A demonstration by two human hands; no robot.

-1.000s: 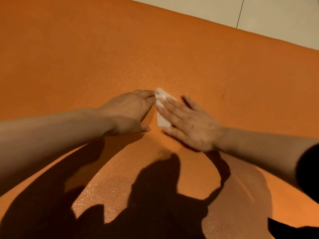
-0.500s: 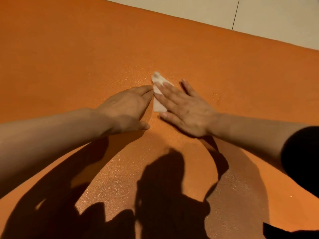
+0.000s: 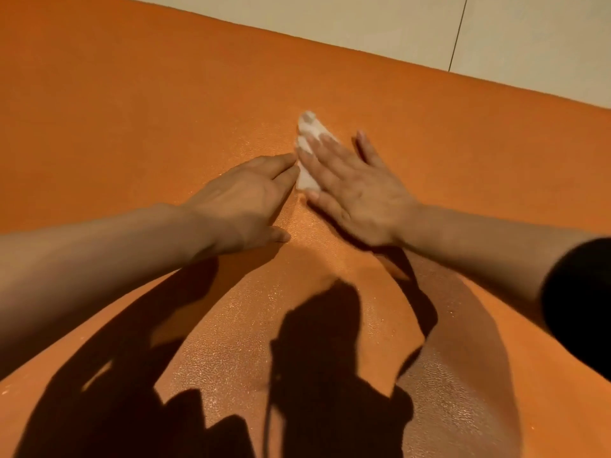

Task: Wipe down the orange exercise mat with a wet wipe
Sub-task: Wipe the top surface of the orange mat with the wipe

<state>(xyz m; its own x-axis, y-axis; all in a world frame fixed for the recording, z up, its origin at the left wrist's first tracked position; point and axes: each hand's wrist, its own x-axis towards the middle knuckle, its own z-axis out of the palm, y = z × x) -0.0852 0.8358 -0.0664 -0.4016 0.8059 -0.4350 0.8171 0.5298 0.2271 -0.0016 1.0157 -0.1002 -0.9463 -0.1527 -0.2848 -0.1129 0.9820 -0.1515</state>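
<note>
I am pressing my right hand [image 3: 355, 190] flat on the wipe [image 3: 307, 150], fingers straight and spread, palm down. The fingers are lying across the white wipe and pinning it to the mat [image 3: 132, 110]; nothing is curled round it. The wipe is sitting near the middle of the mat, its far end poking out beyond my fingertips, its near end showing between my two hands. My left hand [image 3: 244, 200] is resting flat on the mat just beside it, fingers straight and together, the tips touching or almost touching the wipe's edge; I cannot tell which. The thumb is lying out along the mat. Pale floor [image 3: 363, 24] is showing past the mat's far edge.
</note>
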